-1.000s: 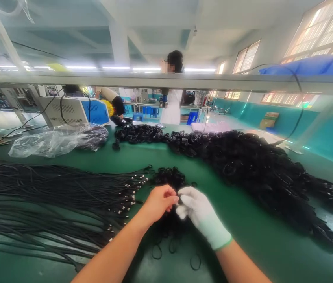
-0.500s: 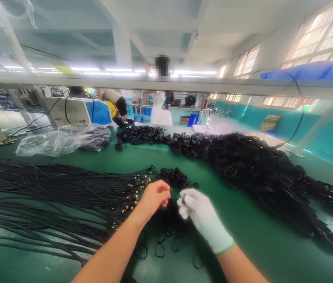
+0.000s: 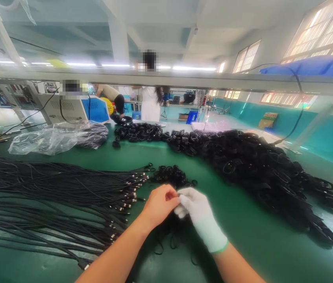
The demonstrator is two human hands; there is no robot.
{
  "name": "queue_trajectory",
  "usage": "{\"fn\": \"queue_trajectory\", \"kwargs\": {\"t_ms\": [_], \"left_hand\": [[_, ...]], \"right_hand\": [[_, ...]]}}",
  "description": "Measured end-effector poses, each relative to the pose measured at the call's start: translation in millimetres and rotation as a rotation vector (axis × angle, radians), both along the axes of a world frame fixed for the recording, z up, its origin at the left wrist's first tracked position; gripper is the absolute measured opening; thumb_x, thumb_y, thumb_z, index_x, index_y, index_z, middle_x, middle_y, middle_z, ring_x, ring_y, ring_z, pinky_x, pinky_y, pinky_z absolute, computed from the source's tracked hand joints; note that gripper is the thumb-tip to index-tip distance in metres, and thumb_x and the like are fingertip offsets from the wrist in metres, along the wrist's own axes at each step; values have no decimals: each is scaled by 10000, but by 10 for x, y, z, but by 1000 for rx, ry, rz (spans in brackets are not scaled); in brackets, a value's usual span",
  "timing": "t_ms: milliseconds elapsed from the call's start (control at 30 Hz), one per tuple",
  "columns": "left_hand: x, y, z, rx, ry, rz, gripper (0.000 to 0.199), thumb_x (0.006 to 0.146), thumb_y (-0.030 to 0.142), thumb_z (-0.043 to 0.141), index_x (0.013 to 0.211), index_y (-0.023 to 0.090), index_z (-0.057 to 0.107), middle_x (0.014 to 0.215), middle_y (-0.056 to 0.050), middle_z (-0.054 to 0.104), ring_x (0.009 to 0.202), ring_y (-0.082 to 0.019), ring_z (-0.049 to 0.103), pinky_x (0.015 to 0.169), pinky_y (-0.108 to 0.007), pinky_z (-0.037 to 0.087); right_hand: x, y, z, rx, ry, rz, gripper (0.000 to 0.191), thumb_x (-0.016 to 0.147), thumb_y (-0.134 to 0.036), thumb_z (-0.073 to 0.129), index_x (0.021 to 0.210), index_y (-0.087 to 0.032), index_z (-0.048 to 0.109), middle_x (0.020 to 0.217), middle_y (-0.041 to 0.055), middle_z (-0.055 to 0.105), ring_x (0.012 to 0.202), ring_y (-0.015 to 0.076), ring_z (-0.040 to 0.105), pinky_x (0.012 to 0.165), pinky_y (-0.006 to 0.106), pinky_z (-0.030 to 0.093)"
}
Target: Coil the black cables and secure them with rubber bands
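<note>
My bare left hand [image 3: 161, 205] is closed in a pinch, its fingertips meeting those of my right hand [image 3: 196, 208], which wears a white glove. The right fingers are pinched together too. Something small and dark shows between the fingertips, mostly hidden by them. Just beyond both hands lies a small heap of black loops [image 3: 171, 175]. More thin black loops [image 3: 159, 248] are scattered on the green table below the hands, partly in shadow. To the left, long black cables [image 3: 51, 182] lie in bundles with their metal-tipped connectors [image 3: 132, 195] pointing toward my left hand.
A large pile of coiled black cables [image 3: 252, 165] spreads along the back and right of the table [image 3: 119, 157]. Clear plastic bags [image 3: 48, 139] lie back left, before a white and blue machine [image 3: 74, 108]. A shelf beam [image 3: 184, 79] crosses above. People stand beyond.
My hands have come together; a gap between their fingertips has closed. The small dark pieces pinched in each hand earlier are now mostly covered. The view has shifted slightly.
</note>
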State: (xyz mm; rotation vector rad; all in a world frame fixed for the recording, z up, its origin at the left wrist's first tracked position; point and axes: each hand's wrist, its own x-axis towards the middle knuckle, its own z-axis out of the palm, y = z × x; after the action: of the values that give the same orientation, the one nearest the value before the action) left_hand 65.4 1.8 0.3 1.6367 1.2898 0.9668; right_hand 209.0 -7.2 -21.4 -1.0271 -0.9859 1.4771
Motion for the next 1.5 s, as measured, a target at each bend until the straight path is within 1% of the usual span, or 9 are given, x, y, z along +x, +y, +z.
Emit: {"fn": "queue_trajectory", "kwargs": {"t_ms": [233,467,567,933,1067,1167,1233,1333,1500], "left_hand": [[-70,40,-15,-165,-212,-67,133,728,278,533,687,154,556,585,20,544,516,-100,499,522,-221,417],[-50,2,17,25,-200,-87,159,719,191,568,857,179,647,776,-6,617,709,-126,558,670,-227,437],[-26,-17,19,143,-87,-23,108,739,180,526,753,182,633,729,3,616,686,-131,560,652,-226,429],[-361,261,-73,119,98,279,108,740,214,471,759,202,576,646,20,590,580,-140,556,580,-231,398],[-335,200,-90,151,254,221,135,653,110,568,691,223,631,681,8,620,647,-161,554,628,-246,364],[-196,50,-14,227,300,166,252,706,110,544,870,271,646,880,5,631,712,-153,556,675,-249,367],[-103,-38,40,299,306,57,282,743,133,527,954,290,630,960,11,618,703,-136,550,682,-243,375],[-47,-68,71,330,213,-47,171,739,145,546,821,249,656,857,7,620,713,-143,545,681,-241,379],[-244,118,58,253,50,47,84,758,228,549,765,187,621,707,5,604,655,-135,543,630,-224,413]], "right_hand": [[10,-13,-16,-4,81,30,405,604,-403,767,834,-118,593,703,60,654,528,157,629,461,256,509],[-8,-46,10,-12,118,67,372,624,-406,756,789,-113,598,658,51,636,493,151,611,427,242,482],[-25,-58,27,-29,128,73,350,642,-397,747,771,-114,586,641,49,632,479,146,601,424,243,479],[42,-9,-6,-67,159,-2,368,645,-420,735,783,-137,543,623,48,650,458,140,588,387,220,445],[53,2,-32,-82,151,2,376,647,-433,724,792,-137,542,601,41,640,432,134,573,362,212,418],[44,8,-63,-91,119,11,377,653,-442,710,795,-137,539,585,36,631,415,132,564,343,207,403],[28,4,-70,-86,91,29,369,660,-450,699,772,-138,536,581,29,622,401,124,551,338,208,399],[8,-15,-40,-61,38,70,370,668,-469,685,736,-137,536,593,32,619,394,119,540,338,215,397],[101,-14,80,8,-102,2,363,693,-473,652,783,-135,557,606,41,623,410,118,527,362,221,388]]}}
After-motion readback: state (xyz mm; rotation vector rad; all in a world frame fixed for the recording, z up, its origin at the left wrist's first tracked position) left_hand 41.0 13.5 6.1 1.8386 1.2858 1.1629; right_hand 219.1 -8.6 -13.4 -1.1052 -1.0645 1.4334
